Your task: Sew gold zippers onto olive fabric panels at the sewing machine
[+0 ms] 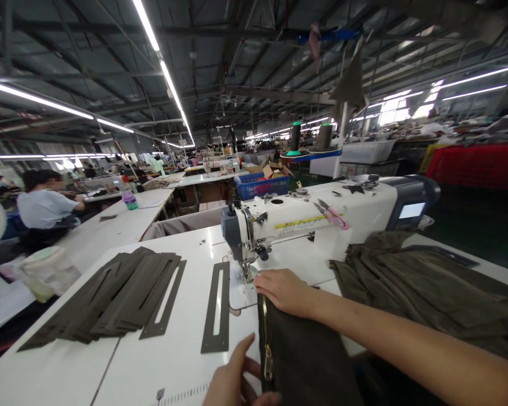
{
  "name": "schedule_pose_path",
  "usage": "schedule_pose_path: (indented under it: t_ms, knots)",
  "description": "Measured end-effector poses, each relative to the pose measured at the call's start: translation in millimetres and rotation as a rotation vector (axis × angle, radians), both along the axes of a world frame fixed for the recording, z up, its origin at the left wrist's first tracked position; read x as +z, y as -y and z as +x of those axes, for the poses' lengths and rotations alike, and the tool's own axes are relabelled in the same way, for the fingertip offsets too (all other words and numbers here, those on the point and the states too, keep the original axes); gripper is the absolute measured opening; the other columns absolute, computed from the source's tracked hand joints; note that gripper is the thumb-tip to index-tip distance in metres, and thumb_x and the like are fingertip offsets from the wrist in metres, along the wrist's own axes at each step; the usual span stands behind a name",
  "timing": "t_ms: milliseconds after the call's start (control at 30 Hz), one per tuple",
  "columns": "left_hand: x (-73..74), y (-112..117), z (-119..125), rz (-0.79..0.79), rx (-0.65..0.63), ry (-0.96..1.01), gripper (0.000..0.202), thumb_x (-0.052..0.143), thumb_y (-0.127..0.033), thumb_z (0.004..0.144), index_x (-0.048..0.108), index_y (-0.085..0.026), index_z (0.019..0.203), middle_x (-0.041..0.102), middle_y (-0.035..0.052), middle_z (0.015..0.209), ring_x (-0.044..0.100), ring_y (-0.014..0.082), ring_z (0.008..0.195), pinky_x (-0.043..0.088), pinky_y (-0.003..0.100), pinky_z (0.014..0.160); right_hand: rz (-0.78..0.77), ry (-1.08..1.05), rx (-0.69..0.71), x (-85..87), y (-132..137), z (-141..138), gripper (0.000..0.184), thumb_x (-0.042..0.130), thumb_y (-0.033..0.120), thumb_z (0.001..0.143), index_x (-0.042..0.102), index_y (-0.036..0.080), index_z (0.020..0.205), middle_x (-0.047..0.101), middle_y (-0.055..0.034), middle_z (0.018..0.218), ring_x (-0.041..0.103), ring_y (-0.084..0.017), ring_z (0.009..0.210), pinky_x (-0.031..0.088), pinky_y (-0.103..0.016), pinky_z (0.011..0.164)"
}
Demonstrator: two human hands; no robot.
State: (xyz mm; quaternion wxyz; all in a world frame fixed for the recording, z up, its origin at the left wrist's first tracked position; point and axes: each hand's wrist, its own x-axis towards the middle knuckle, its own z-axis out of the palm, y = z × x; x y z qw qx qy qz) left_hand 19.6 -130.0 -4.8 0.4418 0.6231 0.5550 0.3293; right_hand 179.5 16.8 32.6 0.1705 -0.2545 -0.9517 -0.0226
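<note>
Fingers [266,283] of the right hand [288,292] lie together over the far end of the dark fabric [309,355], near the needle of the sewing machine [294,217]; whether they grip, I cannot tell. Beside the brass zipper [266,327], the left hand [231,380] spreads its thumb from its fingers. One slotted piece [215,344] lies alongside.

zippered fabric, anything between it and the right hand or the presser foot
Nothing visible separates the right hand from the zippered fabric: they touch. Only that hand's fingertips lie at the fabric's end nearest the presser foot.
</note>
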Motion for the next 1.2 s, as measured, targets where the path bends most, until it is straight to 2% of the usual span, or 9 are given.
schedule_pose_path:
  t_ms: [100, 167, 233, 333, 433, 567, 733, 967, 1200]
  knots:
    - [12.6, -23.5, -18.5, 0.298, -0.043, -0.531, 0.073, 0.073, -0.04, 0.069, 0.041, -0.024, 0.133, 0.051, 0.0118, 0.127, 0.053, 0.0318, 0.107, 0.041, 0.047, 0.093, -0.033, 0.057, 0.075, -28.8, -27.2, -19.8, 0.011, 0.048, 0.022, 0.091, 0.058, 0.017, 0.088, 0.06, -0.0037, 0.084, 0.056, -0.016, 0.077, 0.042, -0.025, 0.068]
    - [25.1, -42.0, -22.7, 0.38, -0.242, -0.698, 0.079, 0.074, -0.05, 0.064, 0.044, -0.022, 0.131, 0.044, 0.0106, 0.135, 0.036, 0.0361, 0.124, 0.021, 0.058, 0.105, -0.057, 0.065, 0.082, -35.1, -34.9, -26.2, 0.012, 0.047, 0.022, 0.091, 0.058, 0.017, 0.089, 0.061, -0.0034, 0.088, 0.056, -0.015, 0.082, 0.042, -0.024, 0.074]
    - [33.5, -56.7, -21.6, 0.395, -0.411, -0.771, 0.081, 0.068, -0.06, 0.066, 0.042, -0.02, 0.132, 0.039, 0.0099, 0.138, 0.026, 0.0368, 0.13, 0.006, 0.063, 0.105, -0.079, 0.045, 0.023, -34.2, -37.8, -23.2, 0.015, 0.044, 0.019, 0.093, 0.058, 0.016, 0.095, 0.06, -0.0043, 0.093, 0.055, -0.015, 0.089, 0.04, -0.024, 0.079]
    - [35.5, -67.8, -18.0, 0.422, -0.448, -0.825, 0.079, 0.059, -0.061, 0.073, 0.036, -0.018, 0.135, 0.033, 0.0102, 0.141, 0.021, 0.0354, 0.132, 0.0, 0.064, 0.105, -0.099, 0.008, -0.191, -27.7, -41.7, -0.2, 0.017, 0.046, 0.023, 0.092, 0.059, 0.013, 0.095, 0.058, -0.0096, 0.092, 0.053, -0.021, 0.09, 0.04, -0.031, 0.08]
    - [31.3, -73.0, -17.4, 0.441, -0.409, -0.863, 0.083, 0.059, -0.068, 0.069, 0.042, -0.016, 0.131, 0.033, 0.0121, 0.141, 0.022, 0.0365, 0.131, 0.001, 0.064, 0.105, -0.119, -0.001, -0.397, -23.9, -49.8, 31.8, 0.021, 0.059, 0.032, 0.084, 0.063, 0.011, 0.081, 0.057, -0.0132, 0.088, 0.052, -0.028, 0.09, 0.04, -0.038, 0.078]
    - [31.0, -83.1, -17.9, 0.421, -0.386, -0.9, 0.098, 0.056, -0.079, 0.059, 0.043, -0.013, 0.131, 0.036, 0.0164, 0.138, 0.029, 0.0379, 0.128, 0.008, 0.064, 0.105, -0.207, -0.02, -0.53, -28.9, -62.4, 56.2, 0.015, 0.062, 0.029, 0.08, 0.063, 0.014, 0.079, 0.058, -0.0091, 0.086, 0.055, -0.023, 0.083, 0.041, -0.032, 0.074]
    - [36.4, -94.7, -16.0, 0.432, -0.409, -0.927, 0.106, 0.052, -0.083, 0.056, 0.039, -0.012, 0.133, 0.038, 0.0186, 0.137, 0.027, 0.0388, 0.129, 0.008, 0.063, 0.106, -0.32, -0.05, -0.603, -29.9, -72.2, 58.7, 0.014, 0.068, 0.028, 0.073, 0.059, 0.017, 0.072, 0.059, -0.003, 0.076, 0.057, -0.016, 0.072, 0.041, -0.023, 0.064]
    - [27.4, -101.7, -20.6, 0.398, -0.444, -0.96, 0.116, 0.046, -0.087, 0.055, 0.031, -0.005, 0.136, 0.022, 0.0212, 0.143, 0.015, 0.039, 0.132, 0.007, 0.063, 0.105, -0.277, -0.081, -0.705, -14.2, -69.5, 52.8, 0.016, 0.058, 0.031, 0.084, 0.053, 0.018, 0.077, 0.063, -0.0013, 0.076, 0.06, -0.016, 0.073, 0.038, -0.023, 0.059]
    - [32.6, -107.7, -15.9, 0.323, -0.454, -0.996, 0.119, 0.045, -0.088, 0.053, 0.028, -0.007, 0.139, 0.019, 0.018, 0.144, 0.009, 0.0429, 0.131, 0.001, 0.064, 0.104, -0.096, 0.079, -0.787, -40.4, -61.2, 42.7, 0.015, 0.043, 0.027, 0.094, 0.048, 0.014, 0.097, 0.064, -0.0056, 0.071, 0.062, -0.022, 0.065, 0.029, -0.026, 0.05]
